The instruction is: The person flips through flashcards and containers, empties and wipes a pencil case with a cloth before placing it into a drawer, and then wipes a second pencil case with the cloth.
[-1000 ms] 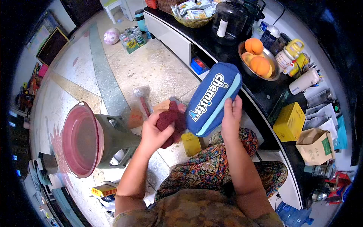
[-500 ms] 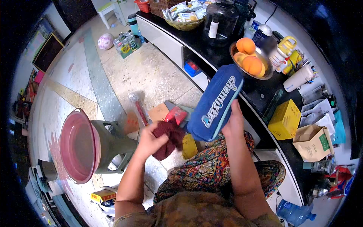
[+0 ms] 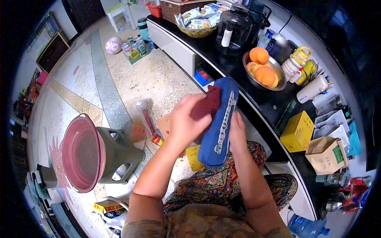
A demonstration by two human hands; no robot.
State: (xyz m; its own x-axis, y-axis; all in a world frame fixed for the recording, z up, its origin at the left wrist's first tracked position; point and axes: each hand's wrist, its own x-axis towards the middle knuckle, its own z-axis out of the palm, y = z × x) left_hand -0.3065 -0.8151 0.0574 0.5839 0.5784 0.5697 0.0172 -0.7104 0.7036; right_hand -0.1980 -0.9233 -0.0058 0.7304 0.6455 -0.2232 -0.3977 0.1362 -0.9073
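Note:
A dark blue pencil case (image 3: 216,139) with the word "chemistry" in pale letters is tilted in front of me, its lettered side turned to the right. My right hand (image 3: 238,133) grips it along its right side. In my left hand (image 3: 189,121) is a bunched maroon cloth (image 3: 208,104), pressed against the upper left face of the case. Part of the cloth is hidden behind my fingers. Below the case, a yellow box (image 3: 194,158) and a brown cardboard piece (image 3: 163,125) lie low near my knees.
To the left, a pink basin (image 3: 68,158) rests on a grey-green stool (image 3: 123,152). Along the right runs a black-topped cabinet (image 3: 238,59) bearing a fruit bowl (image 3: 282,79), a yellow box (image 3: 297,133) and a paper bag (image 3: 325,154). A blue water bottle (image 3: 305,226) stands at lower right.
My left hand has brought the maroon cloth up and right onto the pencil case. The case has turned more edge-on and sits slightly lower, still in my right hand.

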